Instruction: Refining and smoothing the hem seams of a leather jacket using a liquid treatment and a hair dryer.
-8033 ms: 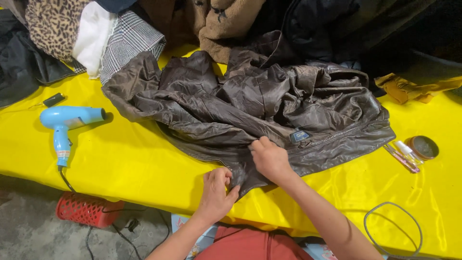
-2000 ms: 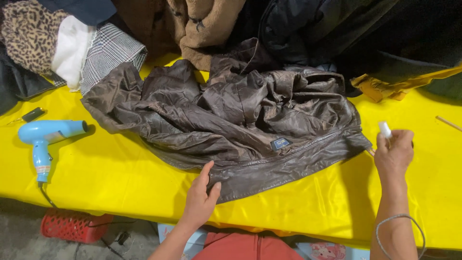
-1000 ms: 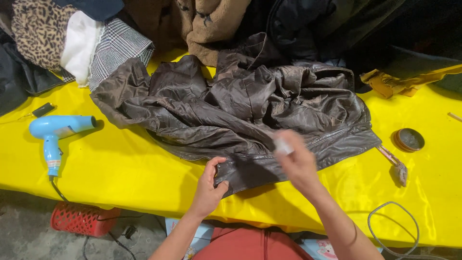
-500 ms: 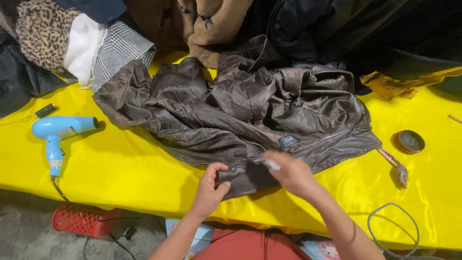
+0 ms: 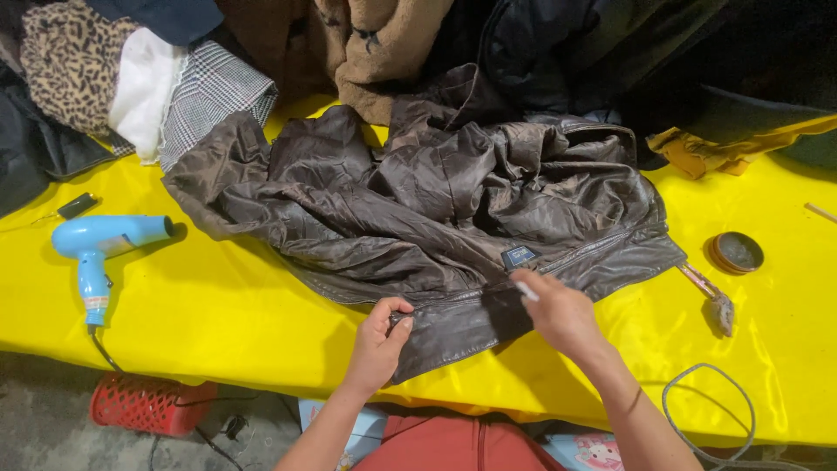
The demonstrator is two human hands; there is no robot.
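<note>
From the head view, a dark brown leather jacket [image 5: 436,218] lay crumpled across the yellow-covered worktop [image 5: 218,305], its hem toward the near edge. The left hand [image 5: 381,336] was closed on the near hem, pinching the leather between thumb and fingers. The right hand [image 5: 562,314] rested on the same hem just to the right, curled around a small white stick-like applicator [image 5: 526,290] (what it was exactly could not be told) with its tip pointing toward the leather beside a small dark label [image 5: 520,256].

As far as could be judged, work on the hem was under way rather than finished: the tip sat close to the leather, and no treated patch stood out from the rest of the jacket.

To the left lay a blue hair dryer [image 5: 100,244], its cord dropping off the near edge toward a red basket [image 5: 148,403] on the floor. To the right sat a small round open tin [image 5: 737,252] and a small brush [image 5: 711,296]. Piled garments [image 5: 174,78] crowded the far side.
</note>
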